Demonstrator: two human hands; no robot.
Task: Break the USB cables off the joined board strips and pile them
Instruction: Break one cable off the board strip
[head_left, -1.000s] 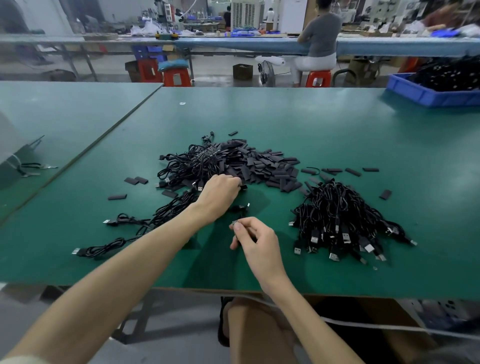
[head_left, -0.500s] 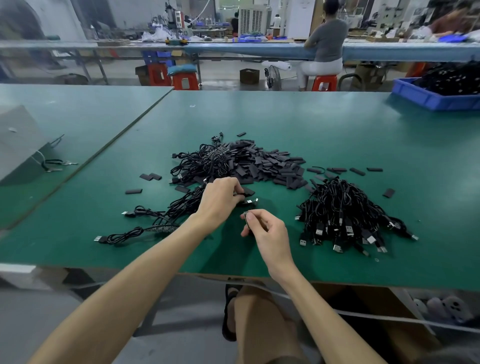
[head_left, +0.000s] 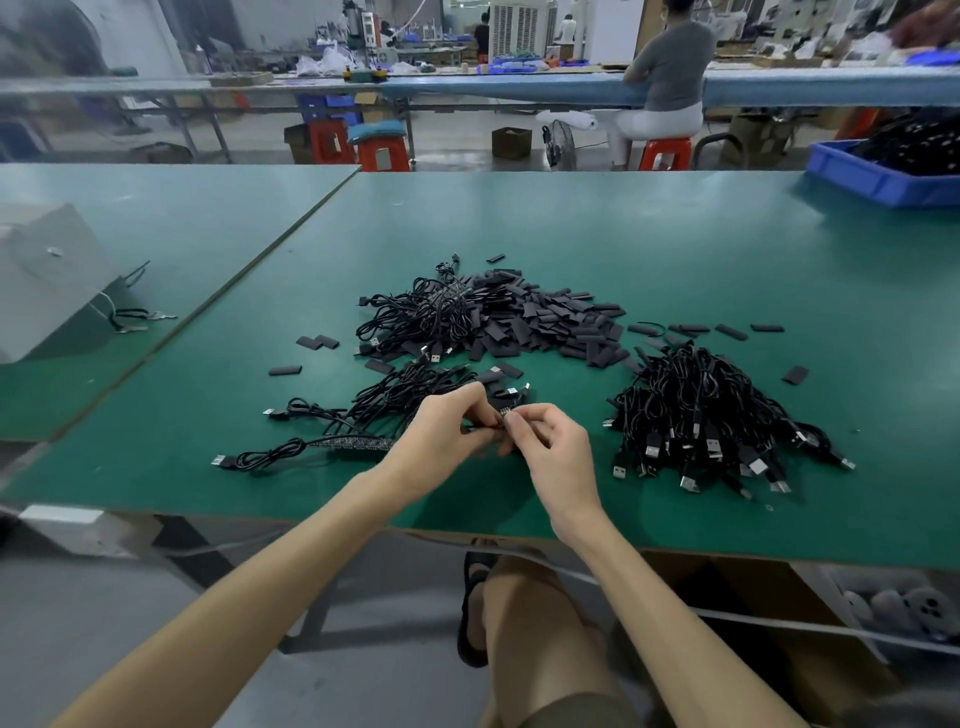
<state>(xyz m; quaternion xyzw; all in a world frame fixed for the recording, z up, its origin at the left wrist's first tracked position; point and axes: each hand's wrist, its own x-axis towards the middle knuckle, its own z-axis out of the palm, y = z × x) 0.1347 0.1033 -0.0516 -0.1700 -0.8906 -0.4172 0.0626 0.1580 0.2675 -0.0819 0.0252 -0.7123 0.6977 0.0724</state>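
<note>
As break is prepared, board strip (head_left: 502, 412) is pinched between left hand (head_left: 441, 431) and right hand (head_left: 553, 457), fingers (head_left: 514, 422) curled on it, long axis left-right; cable pile (head_left: 701, 415) lies rightward, nearer right hand.

Site: factory assembly floor, a cable-production workshop.

Evidence: a long green bench (head_left: 571, 234) under the camera, with a second bench (head_left: 156, 208) butted beside it at 10 o'clock. Bulk stock lies on the near bench: a heap of loose USB cables (head_left: 701, 426) at 3 o'clock, a mound of black pieces (head_left: 545, 322) at 12 o'clock, and a board strip (head_left: 358, 442) with cables joined to it at 8 o'clock. A blue bin (head_left: 872, 176) at 2 o'clock holds more black cables.

Across the aisle at 12 o'clock stands a blue-topped line bench (head_left: 519, 91) carrying bags and small machines. A worker (head_left: 670, 67) sits at it at 1 o'clock. Red stools (head_left: 382, 153) stand at 11 o'clock. A fan (head_left: 561, 140) and a carton (head_left: 511, 141) sit on the bare concrete floor.
</note>
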